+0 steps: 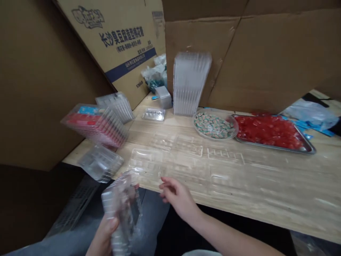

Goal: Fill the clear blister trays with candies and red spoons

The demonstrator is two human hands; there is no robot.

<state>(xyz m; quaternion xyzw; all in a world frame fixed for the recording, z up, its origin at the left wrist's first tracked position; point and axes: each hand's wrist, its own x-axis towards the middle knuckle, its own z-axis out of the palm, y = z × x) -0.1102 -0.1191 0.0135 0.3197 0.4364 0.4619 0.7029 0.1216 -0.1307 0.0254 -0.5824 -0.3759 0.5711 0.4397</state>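
My left hand (104, 237) is low at the bottom of the view, shut on a stack of clear plastic blister trays (121, 209). My right hand (177, 195) hovers open over the front edge of the wooden table (266, 185), holding nothing. Its fingertips are close to flat clear plastic trays (145, 160) lying on the tabletop. The image is blurred around both hands, so the exact number of held trays is hidden.
At the back stand a tall stack of clear trays (191, 83), a steel tray of red jelly cubes (269, 131) and a round dish of wrapped sweets (214, 126). Tilted tray stacks with red contents (96, 124) sit left. Cardboard sheets (266, 60) wall the back and left.
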